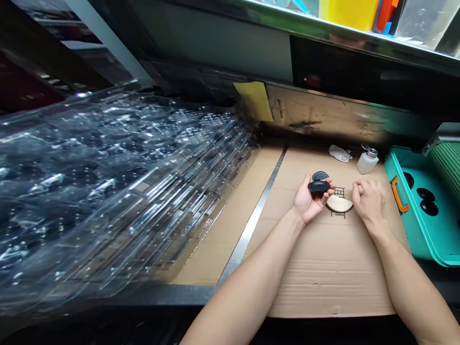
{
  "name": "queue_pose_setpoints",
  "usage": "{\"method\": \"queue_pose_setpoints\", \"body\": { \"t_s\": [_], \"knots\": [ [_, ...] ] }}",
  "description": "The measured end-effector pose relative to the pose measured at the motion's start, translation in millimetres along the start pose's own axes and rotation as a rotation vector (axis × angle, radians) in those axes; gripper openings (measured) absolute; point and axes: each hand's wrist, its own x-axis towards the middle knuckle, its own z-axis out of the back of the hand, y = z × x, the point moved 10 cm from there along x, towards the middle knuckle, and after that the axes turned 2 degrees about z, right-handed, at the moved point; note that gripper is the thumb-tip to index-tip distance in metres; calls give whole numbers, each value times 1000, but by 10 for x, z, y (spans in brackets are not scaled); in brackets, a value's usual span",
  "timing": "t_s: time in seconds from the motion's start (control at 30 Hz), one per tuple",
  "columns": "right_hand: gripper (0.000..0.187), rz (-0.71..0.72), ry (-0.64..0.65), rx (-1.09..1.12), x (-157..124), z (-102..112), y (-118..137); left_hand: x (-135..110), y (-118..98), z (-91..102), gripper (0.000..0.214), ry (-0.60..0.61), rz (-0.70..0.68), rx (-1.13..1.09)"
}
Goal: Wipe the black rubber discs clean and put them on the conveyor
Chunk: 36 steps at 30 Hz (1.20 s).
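My left hand (pixel 309 202) is palm up over a cardboard sheet (pixel 323 268), its fingers closed round a small black round cap (pixel 319 186). A second black round piece (pixel 319 175) lies just behind it. A pale beige oval pad (pixel 339 204) rests on the cardboard between my hands. My right hand (pixel 368 201) sits knuckles up beside the pad with its fingers curled in; I cannot make out what they hold.
A big stack of clear plastic trays (pixel 108 191) fills the left. A teal bin (pixel 424 215) with black round parts stands at the right. A white dispenser bottle (pixel 367 161) and a crumpled white cloth (pixel 339 153) lie at the back. A metal strip (pixel 257 215) runs along the cardboard's left edge.
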Motion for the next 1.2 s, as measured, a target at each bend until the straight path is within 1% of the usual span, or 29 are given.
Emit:
{"method": "queue_pose_setpoints", "body": {
  "t_s": [0.07, 0.13, 0.2, 0.23, 0.27, 0.33, 0.4, 0.47, 0.53, 0.6, 0.77, 0.97, 1.1, 1.2],
  "knots": [
    [25, -100, -24, -134, 21, 61, -212, -8, 12, -7, 68, -11, 5, 7],
    [24, -159, 26, -184, 34, 1, -385, -12, 24, -21, 67, -17, 4, 27],
    [21, -168, 104, -136, 49, -116, -469, -11, 35, -28, 66, -25, 2, 51],
    [21, -154, 127, -79, 60, -158, -461, -8, 40, -27, 65, -28, 0, 64],
    [22, -128, 136, -4, 73, -175, -416, -3, 49, -21, 65, -32, -1, 84],
    [25, -56, 129, 182, 89, -142, -233, 12, 80, 5, 67, -40, 7, 165],
    [26, 23, 141, 375, 73, -79, 26, 32, 149, 42, 70, -42, 39, 320],
    [24, 113, 192, 507, 18, -35, 310, 50, 219, 69, 73, -30, 58, 504],
    [22, 211, 248, 550, -59, -25, 550, 62, 258, 78, 74, -17, 43, 643],
    [20, 281, 271, 523, -122, -45, 675, 68, 264, 86, 74, -27, 11, 714],
    [19, 301, 231, 415, -151, -107, 652, 59, 238, 110, 74, -97, -25, 768],
    [17, 287, 188, 402, -151, -70, 662, 45, 221, 122, 72, -142, -66, 808],
    [16, 281, 187, 396, -157, -67, 665, 39, 221, 114, 74, -131, -81, 884],
    [13, 255, 237, 403, -142, -86, 622, 33, 236, 88, 74, -100, -73, 950]
  ]
}}
